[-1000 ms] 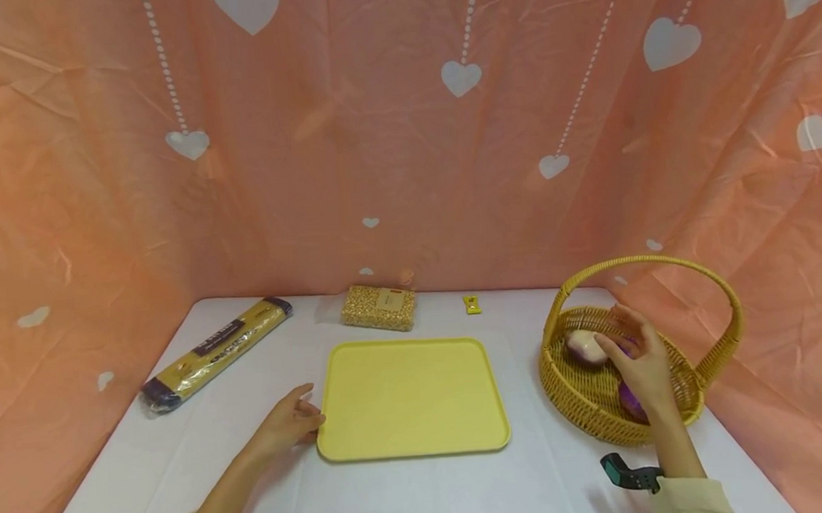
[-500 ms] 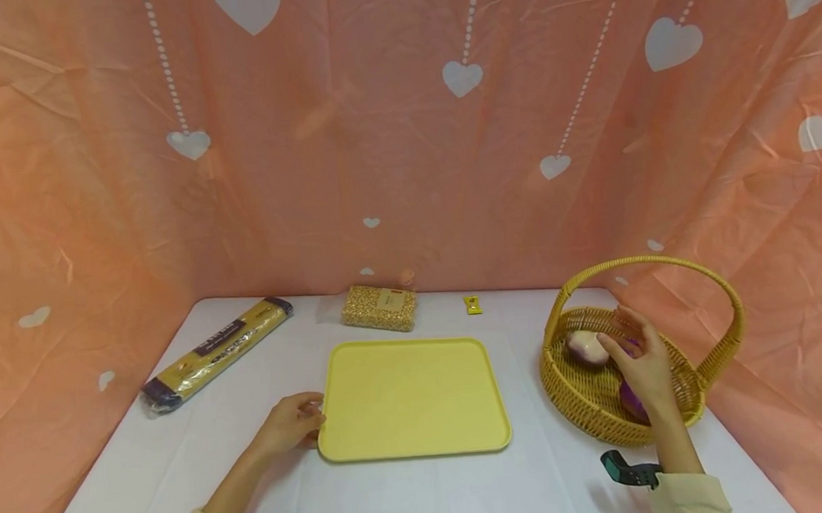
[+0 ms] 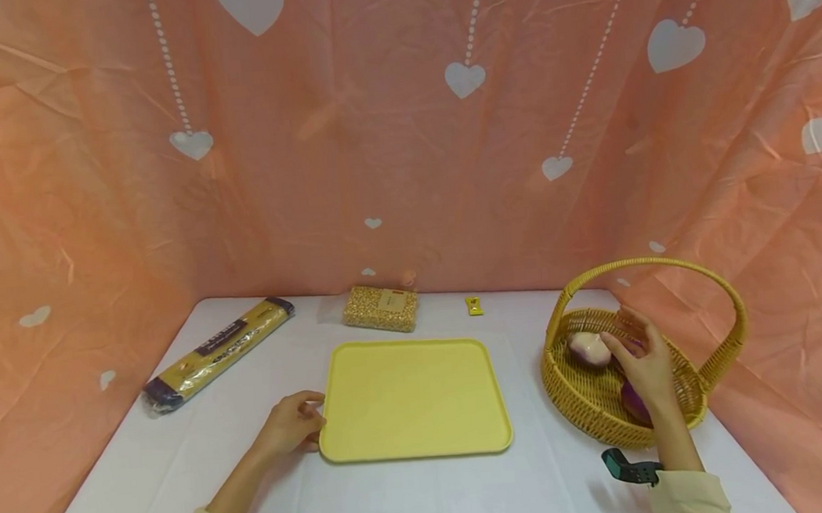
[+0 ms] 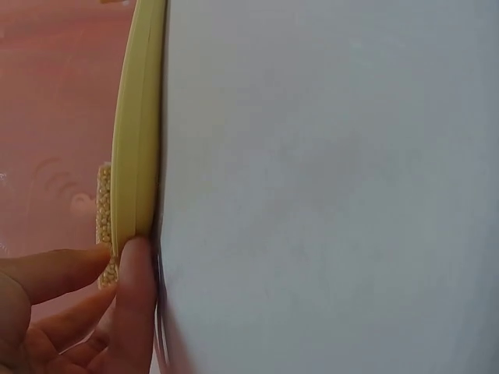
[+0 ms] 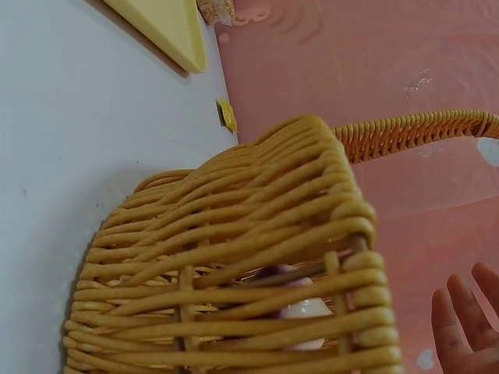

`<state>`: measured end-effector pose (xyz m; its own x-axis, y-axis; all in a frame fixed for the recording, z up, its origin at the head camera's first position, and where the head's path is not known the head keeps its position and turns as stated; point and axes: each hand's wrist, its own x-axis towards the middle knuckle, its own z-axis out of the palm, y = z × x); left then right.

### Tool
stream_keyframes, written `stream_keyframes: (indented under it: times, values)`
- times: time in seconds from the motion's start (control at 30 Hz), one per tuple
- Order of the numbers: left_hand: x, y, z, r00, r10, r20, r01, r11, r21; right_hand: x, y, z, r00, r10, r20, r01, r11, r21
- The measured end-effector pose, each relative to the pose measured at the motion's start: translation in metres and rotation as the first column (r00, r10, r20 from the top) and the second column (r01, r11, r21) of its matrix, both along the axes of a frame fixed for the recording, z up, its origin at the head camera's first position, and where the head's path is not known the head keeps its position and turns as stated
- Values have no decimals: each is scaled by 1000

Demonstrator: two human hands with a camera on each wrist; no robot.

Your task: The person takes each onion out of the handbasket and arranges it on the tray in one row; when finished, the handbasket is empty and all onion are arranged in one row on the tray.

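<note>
At the left edge of a yellow tray (image 3: 416,401), my left hand (image 3: 287,427) pinches the rim with its fingertips; the left wrist view shows them on the tray's edge (image 4: 134,140). The tray lies flat. My right hand (image 3: 645,364) is over the wicker basket (image 3: 579,407), inside its arched handle, with relaxed fingers spread in the right wrist view. Beside its thumb lies a glossy, rounded, white-and-purple thing (image 3: 589,349) in the basket. A second, purple thing (image 3: 633,402) is partly hidden by that hand.
A long packet of spaghetti (image 3: 219,350) lies slanted at the left. Behind the tray are a clear bag of pale grains (image 3: 380,308) and a small yellow wrapped packet (image 3: 474,306). A pink curtain with hearts (image 3: 406,170) hangs behind and beside the white table (image 3: 426,499).
The left hand's fingers have lowered and closed in on the tray's left edge. My right hand stays over the basket, almost still. The view has shifted very slightly.
</note>
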<state>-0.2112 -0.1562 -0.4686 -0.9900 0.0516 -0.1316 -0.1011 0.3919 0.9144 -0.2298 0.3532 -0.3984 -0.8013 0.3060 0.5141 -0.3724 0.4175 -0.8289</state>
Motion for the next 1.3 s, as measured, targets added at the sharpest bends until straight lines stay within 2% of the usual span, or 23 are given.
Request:
stream_keyframes:
  times: [0.2,0.47,0.57,0.8,0.97,1.2,1.3]
  values:
    - [-1,2,0,1000,1,-17,-2,1000,-24,-2,2,-2,1000,-15,-7,15,1000,23]
    - [4,0,-4,1000,19,-9,-18,999,40,-6,1,-7,998,32,-45,-31,999,3]
    - [3,0,-5,1000,17,-11,-16,999,47,-9,6,-9,999,25,-47,-24,1000,9]
    - [0,2,-1,1000,9,-2,-9,1000,17,-8,4,2,997,-44,64,44,999,-7]
    - [-1,1,-1,1000,-5,-2,5,999,49,-14,7,-4,998,-51,38,52,999,-11]
    - [-2,1,-3,1000,-4,8,4,999,46,-16,11,-9,999,-50,17,50,998,24]
    - [-2,1,-3,1000,-6,14,5,998,65,-20,18,-16,999,-21,-25,22,999,46]
